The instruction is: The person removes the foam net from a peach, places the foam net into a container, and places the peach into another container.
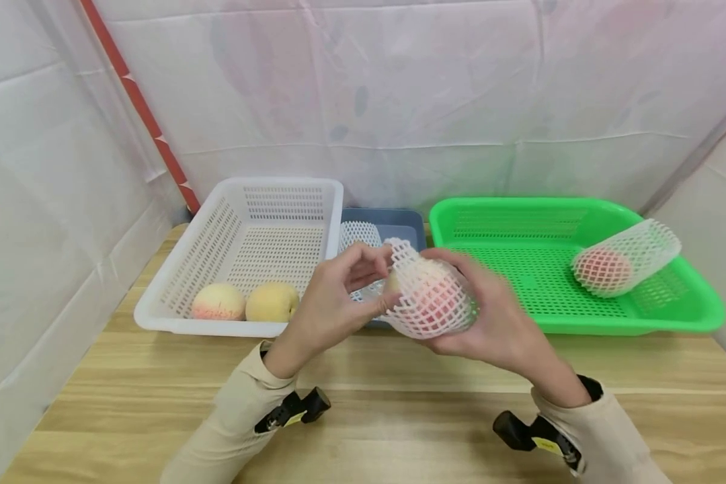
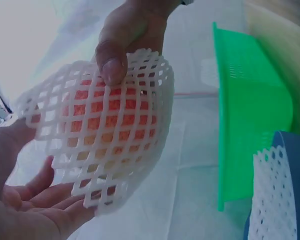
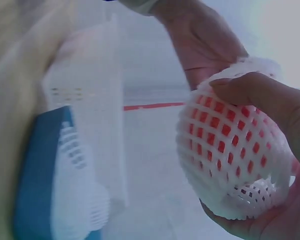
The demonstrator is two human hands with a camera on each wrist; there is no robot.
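Observation:
A red and yellow peach (image 1: 437,300) sits inside a white foam net sleeve (image 1: 404,253), raised above the table's front part. My right hand (image 1: 497,316) grips the wrapped peach from the right, its thumb pressed over the netting in the right wrist view. On the opposite side, my left hand (image 1: 333,289) pinches the sleeve's loose end between thumb and fingers. Red skin shows through the mesh (image 2: 110,115) in the left wrist view. Behind the hands, more foam net sleeves (image 1: 359,233) lie in a blue-grey tray (image 1: 399,216), partly hidden.
A white basket (image 1: 236,327) at the left holds two bare peaches (image 1: 272,302) near its front wall. To the right stands a green basket (image 1: 520,324) with one sleeved peach (image 1: 605,269), whose netting reaches over the right rim. A fabric wall (image 1: 399,101) closes off the back.

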